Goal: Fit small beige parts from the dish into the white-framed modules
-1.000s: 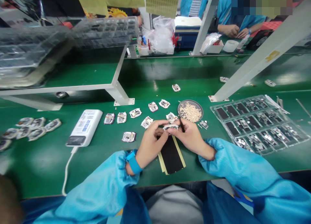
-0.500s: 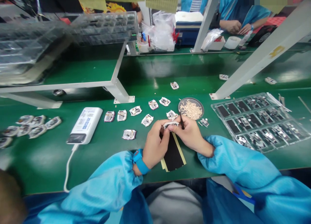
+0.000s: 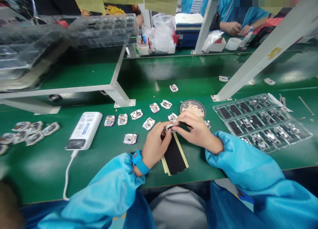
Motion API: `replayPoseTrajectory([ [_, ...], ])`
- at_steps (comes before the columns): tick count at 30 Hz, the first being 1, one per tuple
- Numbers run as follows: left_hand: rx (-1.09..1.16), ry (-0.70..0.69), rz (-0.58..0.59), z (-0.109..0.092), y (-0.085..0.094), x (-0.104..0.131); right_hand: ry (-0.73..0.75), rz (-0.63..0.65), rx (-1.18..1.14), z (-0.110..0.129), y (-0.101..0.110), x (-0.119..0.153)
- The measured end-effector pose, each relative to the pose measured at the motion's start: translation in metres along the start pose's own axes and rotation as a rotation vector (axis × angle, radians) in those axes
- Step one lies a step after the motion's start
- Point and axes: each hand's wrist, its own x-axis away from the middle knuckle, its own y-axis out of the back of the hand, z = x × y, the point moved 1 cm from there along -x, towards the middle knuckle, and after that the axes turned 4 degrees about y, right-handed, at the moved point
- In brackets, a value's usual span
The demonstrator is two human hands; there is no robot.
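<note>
- Green counter (image 3: 49, 169): the loose casings (image 3: 148, 123) on it keep their places.
- Clear tray (image 3: 230, 119), to the right: contents look much the same, so nothing seems drawn from it just now.
- Left hand (image 3: 155, 141): grip still pinching the held casing (image 3: 169, 127).
- Right hand (image 3: 196, 131): grip closed round the dark tool (image 3: 185, 125); it has turned flatter, newly hiding part of the round dish (image 3: 184, 106).
- Black pad (image 3: 175, 158): stays beneath the hands.
- Held casing: over the pad's far end, between the hands, mostly covered.
- Dark tool: tipped from near upright to almost level, suggesting it is being brought to the casing; contact cannot be made out.
</note>
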Motion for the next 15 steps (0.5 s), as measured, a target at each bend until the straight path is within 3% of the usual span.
replayPoseTrajectory([
  [3,0.005,0.01,0.001,-0.0019,0.001,-0.0009,0.063,0.051,0.028,-0.0054,-0.0008,0.0027],
  [15,-0.042,-0.012,0.003,-0.0031,0.0008,-0.0022,0.062,0.104,0.137,-0.0046,-0.0005,0.0066],
])
